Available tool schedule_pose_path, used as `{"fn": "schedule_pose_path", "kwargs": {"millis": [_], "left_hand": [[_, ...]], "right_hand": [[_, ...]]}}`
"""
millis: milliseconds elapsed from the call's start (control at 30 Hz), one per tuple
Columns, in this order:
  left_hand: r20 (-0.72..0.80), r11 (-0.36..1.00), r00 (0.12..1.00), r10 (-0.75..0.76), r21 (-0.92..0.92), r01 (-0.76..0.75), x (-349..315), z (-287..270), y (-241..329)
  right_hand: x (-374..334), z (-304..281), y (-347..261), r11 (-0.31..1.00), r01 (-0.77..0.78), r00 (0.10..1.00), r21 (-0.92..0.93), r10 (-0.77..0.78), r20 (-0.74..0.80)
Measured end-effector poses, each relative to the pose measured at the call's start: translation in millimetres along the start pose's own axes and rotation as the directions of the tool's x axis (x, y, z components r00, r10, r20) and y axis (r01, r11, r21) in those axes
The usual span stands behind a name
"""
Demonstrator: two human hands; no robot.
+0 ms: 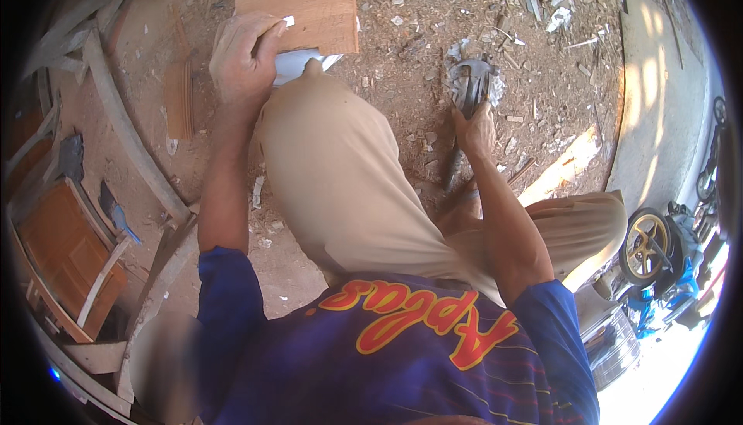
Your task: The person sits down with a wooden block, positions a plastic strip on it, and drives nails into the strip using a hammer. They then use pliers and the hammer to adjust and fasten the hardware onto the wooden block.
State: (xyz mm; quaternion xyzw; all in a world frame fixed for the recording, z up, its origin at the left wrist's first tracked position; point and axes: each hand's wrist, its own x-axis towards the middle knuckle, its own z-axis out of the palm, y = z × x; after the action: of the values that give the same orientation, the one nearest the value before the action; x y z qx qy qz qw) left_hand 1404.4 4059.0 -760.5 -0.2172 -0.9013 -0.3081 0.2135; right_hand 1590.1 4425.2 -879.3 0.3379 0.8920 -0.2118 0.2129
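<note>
Head view: the step in hand appears to be positioning the reddish-brown rectangular wooden board [329, 11] over the round white container [292, 63]'s rim; the next move likely calls for a firm board hold. The left hand [244, 52], arm extended forward, pinches the board's left edge. The right hand [477, 129], forearm angled inward, has fingers wrapped around the dark metal hammer [471, 92] near its head.

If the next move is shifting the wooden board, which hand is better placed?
Probably the left: the left hand is at the left edge of the wooden board, while the right hand grips the hammer.
</note>
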Motion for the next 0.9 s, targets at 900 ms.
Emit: {"fn": "schedule_pose_path", "kwargs": {"millis": [900], "left_hand": [[-0.016,0.990,0.990,-0.142,-0.028,0.141,-5.7,-5.4,-4.9]], "right_hand": [[-99.8,-141.2,-202.6,0.535,0.815,0.538,0.220,-0.841,0.052]]}}
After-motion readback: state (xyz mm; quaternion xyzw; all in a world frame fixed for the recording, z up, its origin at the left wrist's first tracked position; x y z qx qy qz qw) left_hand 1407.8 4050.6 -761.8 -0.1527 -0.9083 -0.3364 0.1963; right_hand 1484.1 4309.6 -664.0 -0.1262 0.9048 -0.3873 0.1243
